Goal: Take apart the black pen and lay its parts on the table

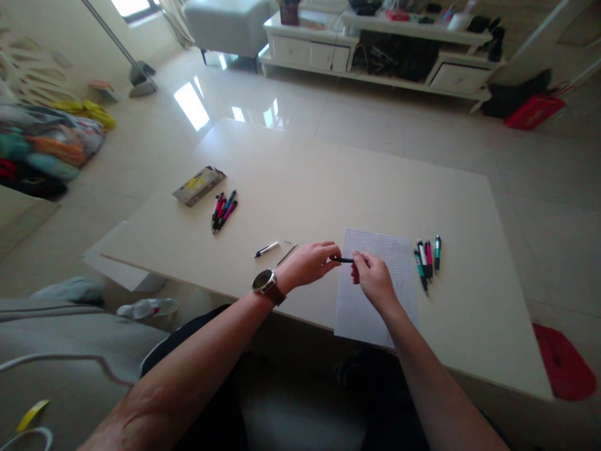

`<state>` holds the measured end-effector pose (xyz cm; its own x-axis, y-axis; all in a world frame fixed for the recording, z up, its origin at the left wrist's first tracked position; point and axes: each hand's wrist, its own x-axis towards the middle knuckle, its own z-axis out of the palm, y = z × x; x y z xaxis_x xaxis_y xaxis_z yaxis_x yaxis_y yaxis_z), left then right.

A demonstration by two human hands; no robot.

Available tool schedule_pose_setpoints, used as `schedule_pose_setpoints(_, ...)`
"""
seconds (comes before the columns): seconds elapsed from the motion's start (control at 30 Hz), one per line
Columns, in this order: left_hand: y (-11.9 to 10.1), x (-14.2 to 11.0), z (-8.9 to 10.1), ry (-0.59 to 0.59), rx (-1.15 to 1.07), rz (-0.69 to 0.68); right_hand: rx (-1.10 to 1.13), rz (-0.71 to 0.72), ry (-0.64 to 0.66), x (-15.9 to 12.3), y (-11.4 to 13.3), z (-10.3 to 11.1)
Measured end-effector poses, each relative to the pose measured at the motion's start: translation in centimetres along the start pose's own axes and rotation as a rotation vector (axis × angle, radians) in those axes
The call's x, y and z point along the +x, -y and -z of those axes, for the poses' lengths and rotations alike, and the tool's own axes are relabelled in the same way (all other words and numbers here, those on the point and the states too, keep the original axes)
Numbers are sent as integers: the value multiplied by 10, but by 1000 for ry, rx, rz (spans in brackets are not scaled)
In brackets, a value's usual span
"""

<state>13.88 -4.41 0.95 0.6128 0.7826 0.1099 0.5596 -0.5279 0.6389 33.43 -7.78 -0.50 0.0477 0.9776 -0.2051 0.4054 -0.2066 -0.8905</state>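
Black and slim, a pen part [347,260] spans the space between two hands above a white desk [300,188], over the left side of a sheet of paper [359,307]. Fingers of the left hand [307,266], below a wristwatch [264,282], pinch one end; those of the right hand [374,279] are clamped on the other. Beside the left hand lie a pale pen barrel [267,250] and a thin dark rod [287,254]. Four pens [426,263] rest right of the paper; more pens [224,212] lie at far left, near a small box [200,186].
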Motion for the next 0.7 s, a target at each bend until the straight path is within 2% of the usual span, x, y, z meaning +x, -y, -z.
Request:
schedule_pose_setpoints(0.1, 1, -1, -1, 3, 38, 25, -117, 18, 49, 0, -1, 1)
schedule_pose_setpoints(0.37, -5, 2, -1, 50, 69, 103, -112, 119, 46, 0, 7, 0)
schedule_pose_setpoints(0.53, -6, 4, 1, 82, -43, 179, -198, 237, -36, -6, 12, 1)
schedule_pose_setpoints(0.6, -5, 4, 1, 94, -81, 205, -147, 266, -57, -6, 13, 1)
schedule_pose_setpoints(0.7, -3, 3, 0, 62, -128, 189, 14, 193, -54, -4, 11, 1)
